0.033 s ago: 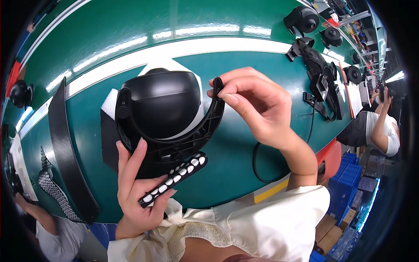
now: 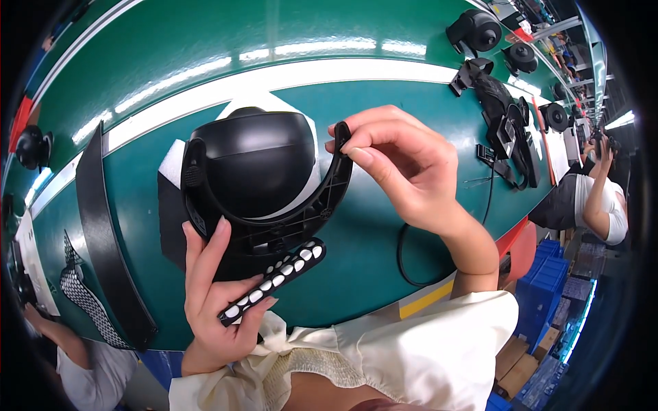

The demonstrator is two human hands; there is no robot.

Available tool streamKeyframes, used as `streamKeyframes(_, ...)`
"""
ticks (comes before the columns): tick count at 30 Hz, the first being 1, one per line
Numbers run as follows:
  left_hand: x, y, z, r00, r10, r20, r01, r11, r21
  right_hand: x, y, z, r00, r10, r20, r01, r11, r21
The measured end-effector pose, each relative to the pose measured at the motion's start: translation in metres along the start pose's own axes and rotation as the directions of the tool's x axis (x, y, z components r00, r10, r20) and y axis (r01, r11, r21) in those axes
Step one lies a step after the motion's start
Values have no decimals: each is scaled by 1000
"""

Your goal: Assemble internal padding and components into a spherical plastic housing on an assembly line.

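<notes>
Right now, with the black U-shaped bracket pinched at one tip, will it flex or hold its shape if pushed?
The U-shaped bracket looks like thin ribbed moulded plastic, so probably light and fairly stiff, though its arms may spring slightly. The right hand pinches only one tip while the left hand supports its base, so it could pivot. The glossy dome inside it seems slippery.

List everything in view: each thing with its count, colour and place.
Glossy domed plastic housing: one, black, centre, inside the bracket.
Curved U-shaped plastic bracket: one, black, around the housing, held by both hands.
Narrow strip with white oval pads: one, black and white, in the left hand.
Long curved plastic band: one, black, left on the belt.
Conveyor belt: one, green, white stripe, under everything.
Similar housings and parts: several, black, upper right.
Left hand: lower centre.
Right hand: pinching the bracket's right tip.
</notes>
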State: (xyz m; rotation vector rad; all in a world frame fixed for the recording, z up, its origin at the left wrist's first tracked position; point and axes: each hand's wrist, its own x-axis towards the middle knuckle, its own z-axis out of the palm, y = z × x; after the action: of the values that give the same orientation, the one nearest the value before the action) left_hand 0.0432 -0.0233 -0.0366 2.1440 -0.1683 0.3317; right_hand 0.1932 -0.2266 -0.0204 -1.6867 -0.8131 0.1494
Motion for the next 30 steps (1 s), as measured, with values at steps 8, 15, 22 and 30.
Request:
streamKeyframes(8, 0, 1, 1, 1000, -17, 4, 17, 999, -33, 0, 11, -3, 920, -392, 21, 359, 818, -449)
streamKeyframes(15, 1, 1, 2, 1000, -17, 2, 17, 998, -53, -8, 27, -9, 862, -485, 151, 459, 616, -640)
streamKeyframes(22, 0, -1, 4, 999, -7, -33, 4, 996, -87, -1, 0, 4, 966, 252, -50, -230, 935, 270)
streamKeyframes(30, 1, 5, -7, 985, 102, -140, -99, 995, 29, 9, 8, 12, 964, 263, -32, -251, 946, 207)
